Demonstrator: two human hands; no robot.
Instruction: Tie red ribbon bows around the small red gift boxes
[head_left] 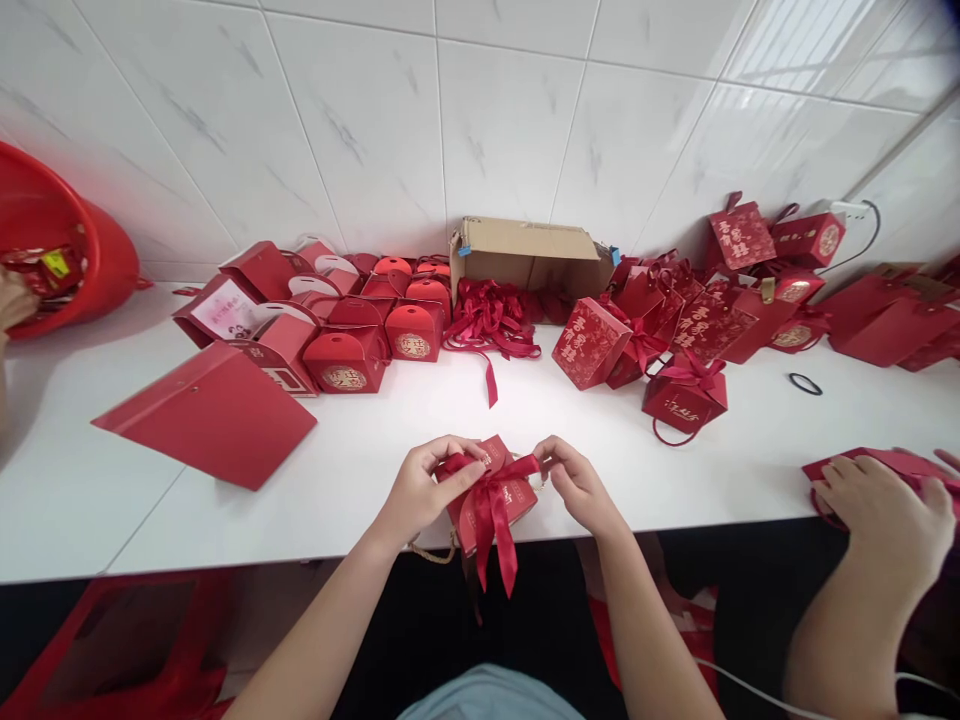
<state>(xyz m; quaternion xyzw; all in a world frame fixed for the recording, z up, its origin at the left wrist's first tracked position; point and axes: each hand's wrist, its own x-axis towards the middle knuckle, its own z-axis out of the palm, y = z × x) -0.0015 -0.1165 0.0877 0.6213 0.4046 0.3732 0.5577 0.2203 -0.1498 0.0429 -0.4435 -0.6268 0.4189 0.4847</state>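
Note:
A small red gift box (480, 508) with gold print rests at the near edge of the white table (360, 440). A red satin ribbon (493, 510) is tied in a bow on it, its tails hanging over the table edge. My left hand (424, 484) pinches the bow's left loop. My right hand (571, 480) pinches the right loop. Both hands are closed on the ribbon.
Open red boxes (352, 340) stand at back left beside a flat red folder (210, 412). A cardboard box (529, 255) spills ribbons (491, 318). Finished ribboned boxes (679, 320) crowd the right. Another person's hand (885, 505) rests on a red box at right. A red bucket (52, 240) stands far left.

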